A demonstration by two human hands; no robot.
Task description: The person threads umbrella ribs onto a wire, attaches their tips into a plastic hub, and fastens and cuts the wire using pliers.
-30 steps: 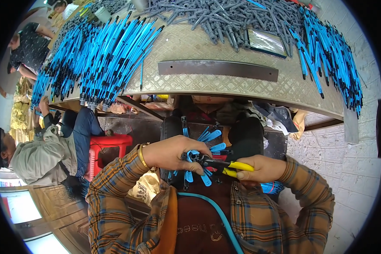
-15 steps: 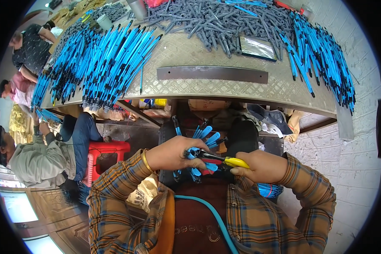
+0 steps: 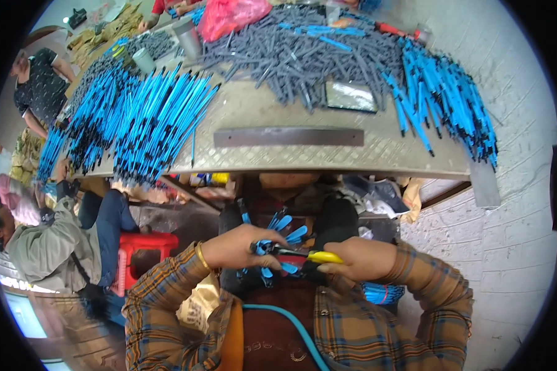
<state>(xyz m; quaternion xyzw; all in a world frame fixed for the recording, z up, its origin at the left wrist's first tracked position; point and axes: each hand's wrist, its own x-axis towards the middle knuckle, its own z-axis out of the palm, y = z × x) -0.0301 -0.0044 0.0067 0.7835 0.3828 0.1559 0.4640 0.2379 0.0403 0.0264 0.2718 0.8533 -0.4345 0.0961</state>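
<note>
My left hand (image 3: 238, 248) is closed around several blue plastic pieces with black ends (image 3: 280, 222), which fan out above and below my fingers over my lap. In my right hand (image 3: 364, 258) is a yellow-handled hand tool (image 3: 325, 256). Its dark narrow front reaches left to the pieces at my left fingers. Something red shows just under the tool, between both hands. My fingers hide where the tool meets the pieces, and its exact kind is unclear. A tied bundle of blue pieces (image 3: 382, 293) sits below my right forearm.
Ahead stands a table (image 3: 254, 102) bearing a flat metal bar (image 3: 289, 137), heaped grey parts (image 3: 303, 59), a shiny rectangular plate (image 3: 351, 97), and blue-stick piles at left (image 3: 161, 123) and right (image 3: 445, 99). A co-worker (image 3: 56, 253) sits left by a red stool (image 3: 139, 247).
The whole view has shifted, so the table appears lower and farther left. My hands keep the same grips, with the tool still between them. A red-sleeved person now shows at the far side.
</note>
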